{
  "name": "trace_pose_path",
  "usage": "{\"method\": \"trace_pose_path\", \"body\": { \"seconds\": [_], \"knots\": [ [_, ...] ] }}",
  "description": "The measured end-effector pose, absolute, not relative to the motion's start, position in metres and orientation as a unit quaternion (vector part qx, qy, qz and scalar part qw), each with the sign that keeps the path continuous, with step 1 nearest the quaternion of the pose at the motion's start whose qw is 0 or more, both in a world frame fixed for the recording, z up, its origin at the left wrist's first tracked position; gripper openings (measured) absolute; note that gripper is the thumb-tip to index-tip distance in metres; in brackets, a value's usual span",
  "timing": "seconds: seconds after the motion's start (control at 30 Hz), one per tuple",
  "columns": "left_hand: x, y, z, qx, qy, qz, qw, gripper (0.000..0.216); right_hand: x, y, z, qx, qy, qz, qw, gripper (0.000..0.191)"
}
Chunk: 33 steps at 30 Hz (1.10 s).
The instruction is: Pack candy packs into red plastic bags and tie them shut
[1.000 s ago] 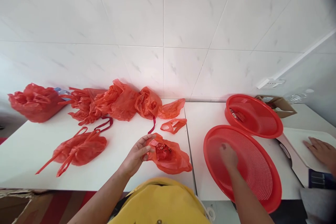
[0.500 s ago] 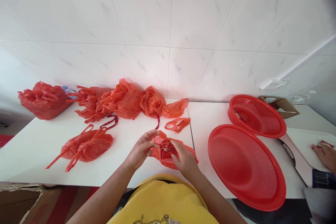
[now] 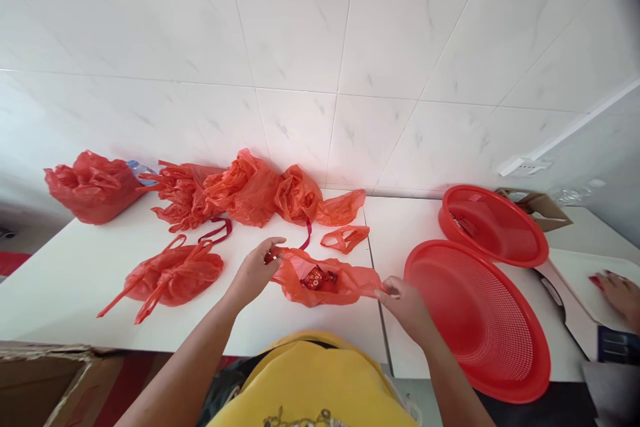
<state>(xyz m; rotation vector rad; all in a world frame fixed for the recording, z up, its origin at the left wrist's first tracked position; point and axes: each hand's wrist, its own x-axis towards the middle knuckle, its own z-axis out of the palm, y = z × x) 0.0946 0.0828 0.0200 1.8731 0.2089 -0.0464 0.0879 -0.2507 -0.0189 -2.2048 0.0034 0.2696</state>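
The right hand has left the printed packet inside and, with the left hand, pinches the red plastic bag stretched wide.

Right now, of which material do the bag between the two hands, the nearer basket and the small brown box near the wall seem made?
Bag: apparently thin, slightly glossy plastic film, being translucent and crinkled. Nearer basket: probably rigid plastic with a smooth sheen, judging by its uniform red and regular holes. Brown box: likely matt cardboard, from its dull, flat panels.
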Motion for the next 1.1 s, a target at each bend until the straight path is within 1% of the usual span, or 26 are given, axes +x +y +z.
{"method": "trace_pose_path", "body": {
  "seconds": [0.07,0.13,0.23,0.3,0.37,0.47,0.57,0.67,0.73,0.77,0.8,0.9,0.97,1.03,1.1],
  "knots": [
    [0.094,0.087,0.031,0.844,0.067,0.018,0.532,0.039,0.09,-0.247,-0.008,-0.851,-0.019,0.072,0.521,0.019],
    [0.091,0.088,0.043,0.861,0.037,0.043,0.506,0.039,0.091,-0.24,-0.001,-0.824,-0.029,0.044,0.564,0.02],
    [0.085,0.087,0.059,0.853,0.001,0.062,0.518,0.034,0.092,-0.223,0.005,-0.772,-0.046,0.043,0.633,0.024],
    [0.081,0.086,0.064,0.849,-0.016,0.063,0.524,0.03,0.093,-0.209,0.008,-0.731,-0.042,0.047,0.68,0.023],
    [0.079,0.085,0.066,0.86,-0.027,0.066,0.505,0.028,0.092,-0.193,0.01,-0.696,-0.019,0.035,0.717,0.021],
    [0.077,0.083,0.064,0.875,-0.034,0.069,0.479,0.029,0.091,-0.173,0.013,-0.658,0.013,0.013,0.753,0.025],
    [0.075,0.076,0.061,0.875,-0.042,0.041,0.481,0.031,0.084,-0.16,0.018,-0.659,0.002,0.05,0.751,0.03],
    [0.07,0.062,0.059,0.851,-0.075,-0.012,0.519,0.032,0.076,-0.147,0.022,-0.681,-0.058,0.169,0.711,0.039],
    [0.067,0.05,0.056,0.819,-0.121,-0.062,0.557,0.032,0.071,-0.138,0.02,-0.687,-0.116,0.259,0.669,0.036],
    [0.067,0.045,0.053,0.802,-0.139,-0.081,0.575,0.031,0.071,-0.134,0.016,-0.691,-0.132,0.288,0.65,0.031],
    [0.067,0.041,0.049,0.789,-0.148,-0.092,0.589,0.032,0.071,-0.13,0.011,-0.694,-0.135,0.303,0.639,0.03],
    [0.072,0.036,0.033,0.789,-0.102,-0.043,0.605,0.027,0.077,-0.127,-0.008,-0.694,-0.077,0.294,0.652,0.043],
    [0.075,0.036,0.022,0.81,-0.086,-0.019,0.58,0.019,0.082,-0.129,-0.019,-0.672,-0.027,0.286,0.682,0.044],
    [0.077,0.036,0.013,0.828,-0.122,-0.039,0.545,0.016,0.086,-0.133,-0.029,-0.649,0.001,0.278,0.708,0.046],
    [0.077,0.031,0.007,0.838,-0.18,-0.075,0.51,0.024,0.088,-0.135,-0.035,-0.634,0.012,0.272,0.724,0.047]
  ]
}}
